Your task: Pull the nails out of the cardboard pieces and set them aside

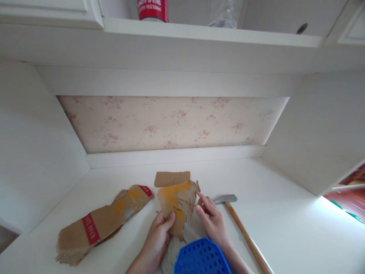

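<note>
A torn piece of brown cardboard (173, 196) with a yellow-orange patch is held up in front of me. My left hand (161, 234) grips its lower left side, thumb on top. At the ragged right edge, where thin strips stick out, is my right hand (212, 217). Its index fingertip meets that edge, while the thumb sits apart below it. Under the hands stands a blue perforated plastic container (201, 257), cut off by the frame's bottom. Thin cardboard scraps lie on the surface beside it.
A longer torn cardboard piece (108, 220) with red bands lies left. Behind the hands is a tan piece with small holes (172, 179). To the right lies a wooden-handled tool with a grey metal head (229, 198). An overhead shelf (199, 34) holds a red container (154, 9).
</note>
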A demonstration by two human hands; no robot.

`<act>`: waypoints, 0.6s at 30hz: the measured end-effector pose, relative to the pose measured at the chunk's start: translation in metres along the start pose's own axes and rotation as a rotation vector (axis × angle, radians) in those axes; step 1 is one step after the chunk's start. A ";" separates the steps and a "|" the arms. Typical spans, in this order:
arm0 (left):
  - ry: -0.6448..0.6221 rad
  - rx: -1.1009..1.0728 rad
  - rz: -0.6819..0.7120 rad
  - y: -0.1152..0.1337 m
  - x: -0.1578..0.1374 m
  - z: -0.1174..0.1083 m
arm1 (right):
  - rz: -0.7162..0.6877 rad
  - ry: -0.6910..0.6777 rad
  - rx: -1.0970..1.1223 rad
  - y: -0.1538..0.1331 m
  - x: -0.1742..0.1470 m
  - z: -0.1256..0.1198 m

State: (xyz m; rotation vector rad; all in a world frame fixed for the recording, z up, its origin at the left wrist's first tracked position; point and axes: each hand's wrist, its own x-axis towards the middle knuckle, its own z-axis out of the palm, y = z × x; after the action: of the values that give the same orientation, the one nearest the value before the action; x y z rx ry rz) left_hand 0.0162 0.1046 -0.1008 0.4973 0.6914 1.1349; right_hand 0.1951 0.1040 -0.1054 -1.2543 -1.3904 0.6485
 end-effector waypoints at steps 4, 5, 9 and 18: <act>0.028 0.027 -0.014 0.000 0.000 -0.003 | 0.019 0.050 0.058 0.004 -0.002 0.000; 0.036 0.033 -0.019 0.000 0.000 -0.003 | 0.018 0.012 0.048 0.002 -0.001 0.000; 0.006 0.045 -0.036 -0.002 0.000 -0.004 | -0.025 -0.181 -0.014 -0.008 0.003 0.002; -0.024 0.134 -0.051 -0.003 -0.003 -0.003 | -0.124 -0.212 -0.144 -0.003 0.004 0.003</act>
State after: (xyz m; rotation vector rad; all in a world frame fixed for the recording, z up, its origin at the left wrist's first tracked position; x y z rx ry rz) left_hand 0.0152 0.1011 -0.1047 0.6029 0.7587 1.0378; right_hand 0.1920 0.1073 -0.1016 -1.2265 -1.7018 0.6177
